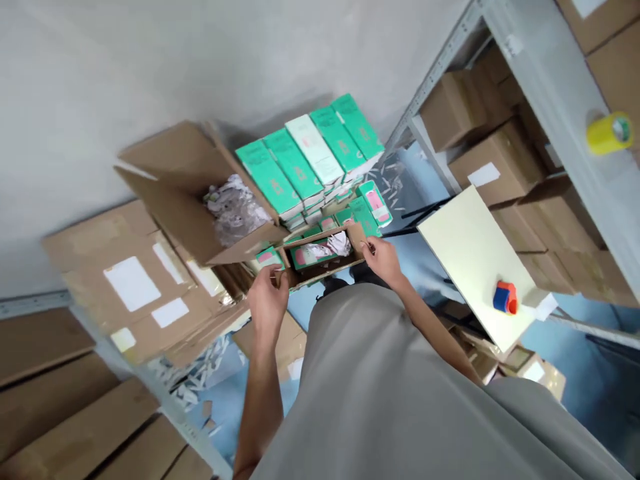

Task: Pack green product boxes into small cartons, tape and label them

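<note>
A small open cardboard box (358,239) is in front of me, between my two hands. Inside it lie a green-and-pink box (301,257) and crumpled white paper (341,244). My left hand (267,297) is closed, its fingertips pinching the box's left end. At the opposite end, my right hand (384,261) grips the wall between thumb and fingers. A small green carton (269,257) sits just beyond my left fingertips. The undersides of the box and some of my fingers are hidden.
Stacked green cartons (295,170) stand against the wall. Left of them is a large open carton (173,193) with crumpled paper (237,210). A tape dispenser (505,297) lies on a pale tabletop (465,247) at right. Metal shelves (537,80) hold cardboard boxes.
</note>
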Tool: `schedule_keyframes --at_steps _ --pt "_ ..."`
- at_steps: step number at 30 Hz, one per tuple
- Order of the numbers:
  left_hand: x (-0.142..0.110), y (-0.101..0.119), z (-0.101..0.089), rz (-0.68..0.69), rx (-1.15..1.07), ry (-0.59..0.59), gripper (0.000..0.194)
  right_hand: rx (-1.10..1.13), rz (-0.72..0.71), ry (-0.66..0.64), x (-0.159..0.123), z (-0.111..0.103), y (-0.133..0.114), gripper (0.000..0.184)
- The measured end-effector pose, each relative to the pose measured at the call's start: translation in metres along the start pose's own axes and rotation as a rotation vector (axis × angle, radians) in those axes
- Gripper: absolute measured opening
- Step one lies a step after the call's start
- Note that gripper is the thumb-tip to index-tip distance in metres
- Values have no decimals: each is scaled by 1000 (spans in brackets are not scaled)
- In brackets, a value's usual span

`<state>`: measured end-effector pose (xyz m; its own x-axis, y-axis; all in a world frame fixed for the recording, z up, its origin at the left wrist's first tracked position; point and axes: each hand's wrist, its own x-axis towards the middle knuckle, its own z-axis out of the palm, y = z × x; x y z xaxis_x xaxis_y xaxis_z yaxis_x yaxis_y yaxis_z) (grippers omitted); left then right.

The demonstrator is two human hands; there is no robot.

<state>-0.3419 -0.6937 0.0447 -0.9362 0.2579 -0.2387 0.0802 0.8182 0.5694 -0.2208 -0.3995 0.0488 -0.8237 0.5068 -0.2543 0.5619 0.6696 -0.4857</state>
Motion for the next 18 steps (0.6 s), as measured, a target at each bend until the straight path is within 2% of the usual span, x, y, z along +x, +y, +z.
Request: schedule_keyframes --at_steps 4,6,9,13,18 --pt "16 48 21 129 -8 -102 36 62 184 125 -42 -26 43 31" --pt "24 81 40 230 -3 -175 36 112 276 193 -64 -40 69 31" --pt "33 141 77 373 25 -266 32 185 420 299 -95 -58 114 30" --pt "28 232 143 538 40 -378 31 248 598 433 -127 -78 186 29" --pt "6 339 248 682 118 -482 20 295 752 580 -156 -98 283 32"
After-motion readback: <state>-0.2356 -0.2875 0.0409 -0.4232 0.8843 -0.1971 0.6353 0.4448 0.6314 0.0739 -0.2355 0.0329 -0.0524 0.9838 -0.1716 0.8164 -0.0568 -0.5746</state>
